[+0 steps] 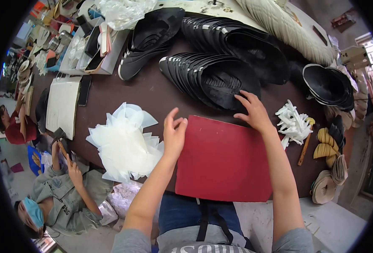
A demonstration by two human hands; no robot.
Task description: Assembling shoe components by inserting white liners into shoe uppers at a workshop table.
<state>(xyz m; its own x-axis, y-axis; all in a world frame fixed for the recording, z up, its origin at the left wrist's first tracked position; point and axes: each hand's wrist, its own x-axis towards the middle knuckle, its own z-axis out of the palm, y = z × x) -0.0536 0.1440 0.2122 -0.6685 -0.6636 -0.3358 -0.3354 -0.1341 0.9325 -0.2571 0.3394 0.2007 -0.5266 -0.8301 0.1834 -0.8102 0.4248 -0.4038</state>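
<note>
A red rectangular board (224, 160) lies on the dark brown table (123, 90) right in front of me. My left hand (173, 133) rests edge-on against the board's left upper corner, fingers apart, holding nothing. My right hand (254, 111) lies spread on the board's far edge, its fingertips touching a fanned row of black shoe uppers (211, 78). A pile of translucent white cut pieces (125, 143) sits just left of my left hand.
More black uppers (237, 40) and a black stack (327, 86) lie further back. White small pieces (294, 122) and a wooden-handled tool (305, 145) sit right of the board. A white pad (62, 105), trays (91, 50), a seated masked person (64, 198) with a hammer at left.
</note>
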